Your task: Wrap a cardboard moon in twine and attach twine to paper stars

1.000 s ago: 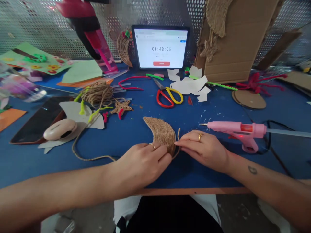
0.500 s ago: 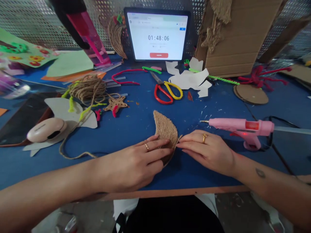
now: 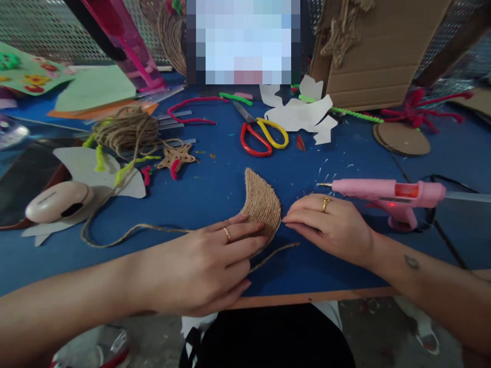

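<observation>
A crescent-shaped piece covered in rows of jute twine (image 3: 263,202) lies on the blue table. My left hand (image 3: 210,260) rests over its lower part, fingers stretched flat and pressing it down. The fingertips of my right hand (image 3: 326,225) are pinched together at the piece's right edge; whatever is between them is too small to make out. From under my left fingers a loose twine end (image 3: 282,249) sticks out to the right. The twine strand (image 3: 141,226) runs from the left hand back toward a twine bundle (image 3: 125,130).
A pink glue gun (image 3: 368,188) with a red light lies right of my right hand. Beyond the piece are scissors (image 3: 256,140), white paper scraps (image 3: 295,110) and a twine star (image 3: 177,155). A pale computer mouse (image 3: 59,201) and cardboard discs (image 3: 402,139) flank them.
The twine end at my right fingertips now lies loose in front of the piece. The strand on the left is drawn out more toward my left hand. The view has tilted down.
</observation>
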A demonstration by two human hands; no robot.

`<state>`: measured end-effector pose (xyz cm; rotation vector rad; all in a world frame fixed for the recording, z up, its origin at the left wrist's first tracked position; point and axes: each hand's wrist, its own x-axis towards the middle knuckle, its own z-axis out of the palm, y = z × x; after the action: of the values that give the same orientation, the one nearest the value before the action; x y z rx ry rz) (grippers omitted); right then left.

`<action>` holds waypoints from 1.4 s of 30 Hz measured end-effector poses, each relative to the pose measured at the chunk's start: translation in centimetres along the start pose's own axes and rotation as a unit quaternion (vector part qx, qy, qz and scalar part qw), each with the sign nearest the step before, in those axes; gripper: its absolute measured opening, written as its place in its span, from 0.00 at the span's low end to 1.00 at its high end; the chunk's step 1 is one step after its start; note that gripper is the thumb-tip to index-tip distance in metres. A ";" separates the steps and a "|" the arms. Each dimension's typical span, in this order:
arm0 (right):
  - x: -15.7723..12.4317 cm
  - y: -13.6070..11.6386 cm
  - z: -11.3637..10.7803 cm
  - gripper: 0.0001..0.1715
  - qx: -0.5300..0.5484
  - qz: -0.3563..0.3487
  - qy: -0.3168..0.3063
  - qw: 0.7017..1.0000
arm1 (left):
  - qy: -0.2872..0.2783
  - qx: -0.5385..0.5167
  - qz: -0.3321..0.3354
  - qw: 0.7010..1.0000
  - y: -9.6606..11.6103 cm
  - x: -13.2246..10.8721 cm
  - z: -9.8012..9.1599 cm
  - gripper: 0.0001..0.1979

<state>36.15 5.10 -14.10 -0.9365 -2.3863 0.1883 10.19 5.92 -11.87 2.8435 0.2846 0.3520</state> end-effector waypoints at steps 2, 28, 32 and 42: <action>0.1 0.0 -0.2 0.11 0.021 0.020 -0.005 1.000 | 0.016 0.014 -0.004 1.000 0.2 0.0 0.4 0.07; -0.2 -0.6 -1.0 0.11 0.015 -0.052 -0.092 0.994 | 0.008 -0.011 0.106 0.994 -1.1 0.1 0.1 0.10; -0.3 -0.2 -0.7 0.09 0.053 -0.043 -0.099 0.993 | 0.022 -0.030 0.086 0.996 -0.5 0.0 0.4 0.08; -0.1 0.0 -0.6 0.09 0.054 -0.041 -0.080 0.994 | 0.098 0.077 0.045 0.991 1.5 0.2 1.8 0.05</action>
<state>36.58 4.95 -13.64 -0.7979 -2.5281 0.3686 11.10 4.08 -13.11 2.9821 0.2307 0.6586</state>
